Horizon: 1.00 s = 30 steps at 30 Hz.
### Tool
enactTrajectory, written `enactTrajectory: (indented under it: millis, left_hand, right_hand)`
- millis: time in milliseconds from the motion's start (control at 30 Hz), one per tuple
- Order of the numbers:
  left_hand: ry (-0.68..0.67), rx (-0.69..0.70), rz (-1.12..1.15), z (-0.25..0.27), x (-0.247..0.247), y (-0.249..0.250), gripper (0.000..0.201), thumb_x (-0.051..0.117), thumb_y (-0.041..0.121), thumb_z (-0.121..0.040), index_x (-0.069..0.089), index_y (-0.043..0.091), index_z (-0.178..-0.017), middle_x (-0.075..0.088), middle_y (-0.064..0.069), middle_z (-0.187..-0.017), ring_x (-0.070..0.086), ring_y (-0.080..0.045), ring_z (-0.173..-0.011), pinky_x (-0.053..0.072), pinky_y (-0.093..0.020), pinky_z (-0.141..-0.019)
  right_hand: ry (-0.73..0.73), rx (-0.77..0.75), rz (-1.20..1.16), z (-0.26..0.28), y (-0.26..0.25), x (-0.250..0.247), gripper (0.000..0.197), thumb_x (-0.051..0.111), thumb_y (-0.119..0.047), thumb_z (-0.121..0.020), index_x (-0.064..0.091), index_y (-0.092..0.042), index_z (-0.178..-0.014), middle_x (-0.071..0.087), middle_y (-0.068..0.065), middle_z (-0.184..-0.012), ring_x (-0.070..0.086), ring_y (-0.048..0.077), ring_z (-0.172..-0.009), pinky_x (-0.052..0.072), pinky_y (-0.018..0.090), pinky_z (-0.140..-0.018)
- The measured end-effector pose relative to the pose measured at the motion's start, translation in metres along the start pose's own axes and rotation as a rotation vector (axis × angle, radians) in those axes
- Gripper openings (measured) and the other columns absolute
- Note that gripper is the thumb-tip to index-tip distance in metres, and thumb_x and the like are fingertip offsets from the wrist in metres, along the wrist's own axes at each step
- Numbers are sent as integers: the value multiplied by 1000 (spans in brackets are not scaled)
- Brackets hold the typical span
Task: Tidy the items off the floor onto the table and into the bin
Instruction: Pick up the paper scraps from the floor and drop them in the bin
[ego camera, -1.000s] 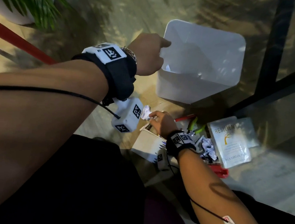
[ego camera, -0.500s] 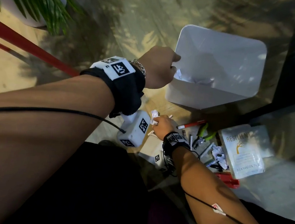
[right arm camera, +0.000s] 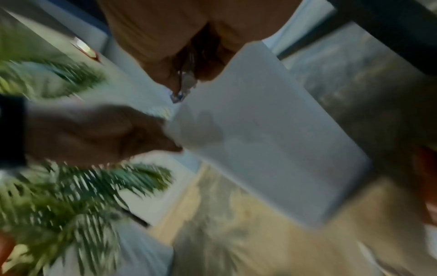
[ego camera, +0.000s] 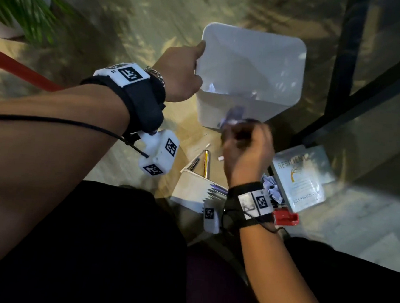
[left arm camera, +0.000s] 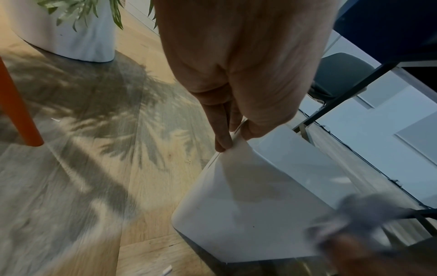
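A white bin (ego camera: 267, 68) stands tilted on the wooden floor, with crumpled paper (ego camera: 211, 88) inside. My left hand (ego camera: 181, 75) pinches its near-left rim (left arm camera: 232, 139), thumb inside and fingers outside. My right hand (ego camera: 244, 150) is raised in front of the bin's near wall and grips a crumpled paper ball (ego camera: 231, 120), blurred by motion. The same ball (left arm camera: 361, 214) shows low right in the left wrist view. The right wrist view is blurred; it shows the bin (right arm camera: 272, 140) and my left hand (right arm camera: 99, 134).
On the floor lie a white book (ego camera: 298, 180), more crumpled paper (ego camera: 272, 189), a red item (ego camera: 284, 217), pens (ego camera: 205, 163) and a white box (ego camera: 196, 189). A potted plant (ego camera: 16, 5) and a red chair leg (ego camera: 21, 70) stand left; black table legs (ego camera: 345, 55) right.
My right hand has lifted from the floor clutter with the paper ball and moved up to the bin's near wall. My left hand has kept its hold on the rim.
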State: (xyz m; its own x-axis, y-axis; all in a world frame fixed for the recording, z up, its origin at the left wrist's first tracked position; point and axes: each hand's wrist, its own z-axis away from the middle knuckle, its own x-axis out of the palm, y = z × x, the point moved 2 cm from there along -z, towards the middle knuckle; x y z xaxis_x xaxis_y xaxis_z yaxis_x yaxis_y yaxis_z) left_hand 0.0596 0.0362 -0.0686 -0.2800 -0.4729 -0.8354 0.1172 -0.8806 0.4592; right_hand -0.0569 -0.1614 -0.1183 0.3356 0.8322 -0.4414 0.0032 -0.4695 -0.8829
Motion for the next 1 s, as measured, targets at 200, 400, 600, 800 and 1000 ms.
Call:
enactTrajectory:
  millis: [200,400,600,800,1000]
  left_hand:
    - [36,-8,-90,-2,-2,12,76,61,14,-79,39,9,-152,64,-19,-128,59,-38,-119,51,-47,-96]
    - [65,-62,-137,-3,-3,19,82,65,14,-79,35,11,-155,70,-17,-120,61,-36,-118,50,-46,-99]
    - [75,-76,-176,-5,-2,22,85,68,15,-77,36,14,-155,71,-16,-120,63,-37,-114,51,-45,-99]
    - [79,-132,-117,-9,1,20,86,71,6,-80,33,14,-156,65,-19,-130,65,-37,-113,49,-48,-103]
    - [23,-164,-39,-11,2,18,108,68,35,-55,33,15,-155,64,-20,-129,62,-38,-118,48,-51,-103]
  right_hand:
    - [231,-150,-18,-92,-44,-39,14,79,-22,-81,70,-10,-83,69,0,-82,63,10,-73,55,24,-73]
    - [-200,-170,279,-138,-30,-50,22,72,-37,-92,72,-19,-103,65,-14,-106,60,1,-95,42,2,-76]
    - [155,59,88,-113,61,-139,35,67,-38,-93,78,-5,-95,78,12,-91,70,18,-84,49,14,-80]
    - [138,820,-3,-27,200,-161,12,71,-32,-82,69,-20,-77,74,9,-89,72,39,-99,59,49,-90]
    - [86,1172,64,5,251,-166,55,72,-28,-85,53,-9,-133,58,13,-124,63,31,-105,48,34,-83]
